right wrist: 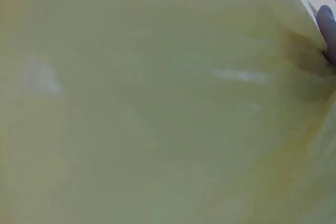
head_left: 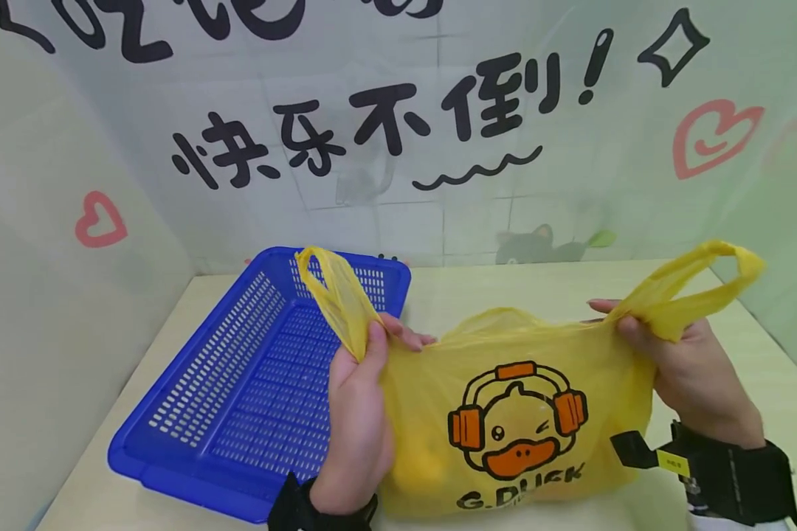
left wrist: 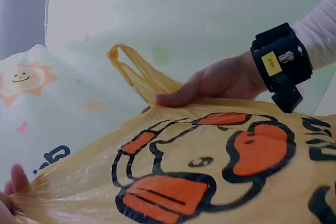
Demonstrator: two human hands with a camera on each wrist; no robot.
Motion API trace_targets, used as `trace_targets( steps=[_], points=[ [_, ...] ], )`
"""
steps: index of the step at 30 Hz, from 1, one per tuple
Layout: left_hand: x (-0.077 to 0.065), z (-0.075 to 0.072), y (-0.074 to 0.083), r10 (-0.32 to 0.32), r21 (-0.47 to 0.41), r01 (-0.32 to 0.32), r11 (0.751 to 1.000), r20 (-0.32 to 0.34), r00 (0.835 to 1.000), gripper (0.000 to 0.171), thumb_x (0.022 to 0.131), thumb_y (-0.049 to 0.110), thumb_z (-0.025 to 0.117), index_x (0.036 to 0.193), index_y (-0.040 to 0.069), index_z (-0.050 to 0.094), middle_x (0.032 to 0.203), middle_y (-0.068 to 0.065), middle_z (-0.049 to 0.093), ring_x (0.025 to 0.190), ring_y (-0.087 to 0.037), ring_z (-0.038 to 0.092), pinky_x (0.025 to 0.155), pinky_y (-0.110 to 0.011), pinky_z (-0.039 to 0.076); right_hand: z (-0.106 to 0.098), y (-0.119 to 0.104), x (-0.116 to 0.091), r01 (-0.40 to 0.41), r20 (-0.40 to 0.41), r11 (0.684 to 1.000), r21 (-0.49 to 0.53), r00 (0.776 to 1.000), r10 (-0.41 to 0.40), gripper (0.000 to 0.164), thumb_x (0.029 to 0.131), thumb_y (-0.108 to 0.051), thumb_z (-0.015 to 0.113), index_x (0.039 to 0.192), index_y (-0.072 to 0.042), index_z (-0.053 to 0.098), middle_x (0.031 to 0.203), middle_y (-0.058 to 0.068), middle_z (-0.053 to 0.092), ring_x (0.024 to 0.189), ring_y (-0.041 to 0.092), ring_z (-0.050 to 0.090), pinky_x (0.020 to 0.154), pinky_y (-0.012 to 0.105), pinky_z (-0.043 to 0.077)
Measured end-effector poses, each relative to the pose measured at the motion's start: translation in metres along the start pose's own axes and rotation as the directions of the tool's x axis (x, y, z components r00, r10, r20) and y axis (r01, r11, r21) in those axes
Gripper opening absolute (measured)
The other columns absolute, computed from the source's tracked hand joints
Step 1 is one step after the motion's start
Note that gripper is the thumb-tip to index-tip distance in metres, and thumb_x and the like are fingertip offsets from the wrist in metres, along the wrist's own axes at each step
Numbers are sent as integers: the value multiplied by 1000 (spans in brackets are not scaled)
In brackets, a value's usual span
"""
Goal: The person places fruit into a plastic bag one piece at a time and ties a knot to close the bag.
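A yellow plastic bag (head_left: 425,398) with a printed duck in headphones is stretched between both hands in the head view. My left hand (head_left: 361,413) pinches its top left corner below the handle loop, thumb in front. At the other corner my right hand (head_left: 687,369) pinches the plastic under the right loop, which stands up above the fingers. The left wrist view shows the right hand (left wrist: 215,85) gripping the bag's edge. Rounded yellowish shapes show faintly through the lower left of the bag. In the right wrist view the yellow plastic (right wrist: 157,119) covers nearly everything.
A blue perforated plastic basket (head_left: 192,509) sits on the pale table (head_left: 697,287) to the left, partly behind the left hand and the bag. Behind the table hangs a white backdrop (head_left: 398,221) with black lettering and pink hearts. Light-coloured panels flank both sides.
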State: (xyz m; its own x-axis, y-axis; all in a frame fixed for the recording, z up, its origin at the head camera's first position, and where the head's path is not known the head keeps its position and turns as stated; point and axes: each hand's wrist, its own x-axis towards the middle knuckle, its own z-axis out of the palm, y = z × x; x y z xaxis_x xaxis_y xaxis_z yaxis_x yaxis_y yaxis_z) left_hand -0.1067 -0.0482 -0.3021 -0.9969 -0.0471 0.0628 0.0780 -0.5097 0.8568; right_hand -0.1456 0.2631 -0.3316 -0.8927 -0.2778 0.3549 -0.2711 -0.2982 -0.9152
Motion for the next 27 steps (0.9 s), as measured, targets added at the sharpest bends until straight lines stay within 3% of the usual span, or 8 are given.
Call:
trace_targets(
  steps=[5,10,15,19,24,27],
  points=[
    [10,16,-3,-17,-161,10,987,-43,999,19,108,19,32,100,9,45,70,3,40,76,-15,59,91,-29,51,8,2,8,73,73,996,44,994,-76,35,103,5,34,122,1,64,122,11,70,119,25,65,92,31,56],
    [20,30,-9,14,-264,-14,964,-2,1000,21,100,21,23,94,13,41,66,4,32,63,-14,44,85,-29,44,18,5,13,139,162,983,121,974,-157,37,105,1,24,115,4,60,118,15,70,119,29,64,95,35,55],
    [24,32,-18,109,-170,-94,981,82,991,21,101,18,19,96,13,39,72,3,38,69,-14,48,92,-34,49,31,5,18,151,168,971,187,969,-183,37,105,3,16,111,3,53,97,13,66,99,28,67,92,34,55],
    [24,29,-22,168,-50,-161,986,173,971,25,107,18,25,90,11,42,76,1,47,77,-15,59,96,-39,52,40,4,21,151,137,955,256,972,-190,46,101,3,4,101,0,50,79,10,54,75,23,54,72,30,47],
    [23,27,-26,132,32,-150,988,314,940,21,108,22,32,97,10,46,67,5,47,65,-10,65,86,-34,56,48,5,26,121,197,879,461,952,-234,39,93,-7,-5,85,-3,33,68,4,27,60,19,32,59,31,21],
    [24,29,-28,121,10,-131,991,320,940,19,108,19,33,101,9,48,64,5,42,59,-8,62,78,-30,57,50,7,28,90,260,859,504,932,-250,31,91,-15,0,83,-2,26,68,5,24,57,19,29,55,31,19]
  ],
)
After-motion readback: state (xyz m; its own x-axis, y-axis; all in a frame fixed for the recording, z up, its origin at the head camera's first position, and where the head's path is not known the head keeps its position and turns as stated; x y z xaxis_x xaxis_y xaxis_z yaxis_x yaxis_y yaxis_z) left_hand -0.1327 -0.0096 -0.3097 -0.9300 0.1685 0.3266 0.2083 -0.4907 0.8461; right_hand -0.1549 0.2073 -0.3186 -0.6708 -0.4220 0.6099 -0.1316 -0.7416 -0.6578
